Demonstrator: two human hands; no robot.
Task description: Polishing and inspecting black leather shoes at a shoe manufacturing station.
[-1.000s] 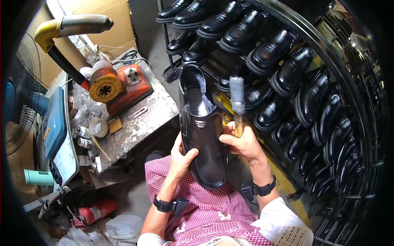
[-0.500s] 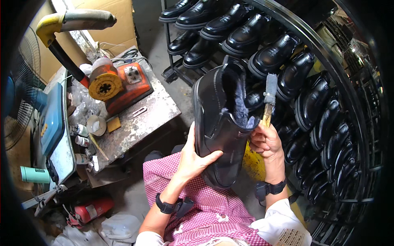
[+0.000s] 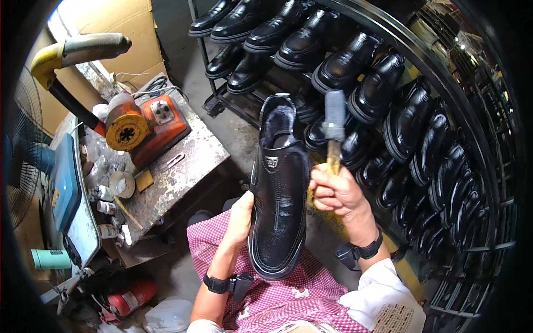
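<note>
While the left hand (image 3: pixel 240 219) cups the side of a black shoe (image 3: pixel 279 191), fingers wrapped behind it, the shoe stands toe-down on the lap over the pink checked apron (image 3: pixel 288 294), its fur-lined opening pointing up and away. Just beside the shoe's other edge, the right hand (image 3: pixel 335 191) is clenched tight around the wooden handle of a hammer (image 3: pixel 334 130), head raised above the fist. Rows of black shoes fill the rack (image 3: pixel 422 139) behind.
</note>
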